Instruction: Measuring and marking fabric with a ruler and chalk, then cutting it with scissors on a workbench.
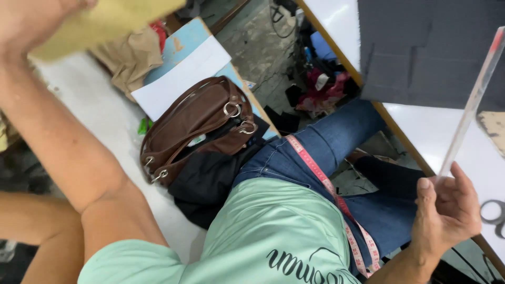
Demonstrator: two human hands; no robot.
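Above the brown handbag [197, 123], the left hand [23, 23] gripped yellow fabric [105, 21] while the right hand [444, 210] clasped a clear ruler [473, 100].

A brown leather handbag with metal rings [197, 123] lies at centre left of the frame, resting on a black garment [208, 181] and just beside a white sheet of paper [181, 76]. A crumpled brown paper bag [129, 58] sits at upper left. A pink measuring tape [331, 192] runs diagonally across blue jeans [336, 142]. A dark grey fabric piece [426, 50] fills the upper right, on a white tabletop [436, 131].
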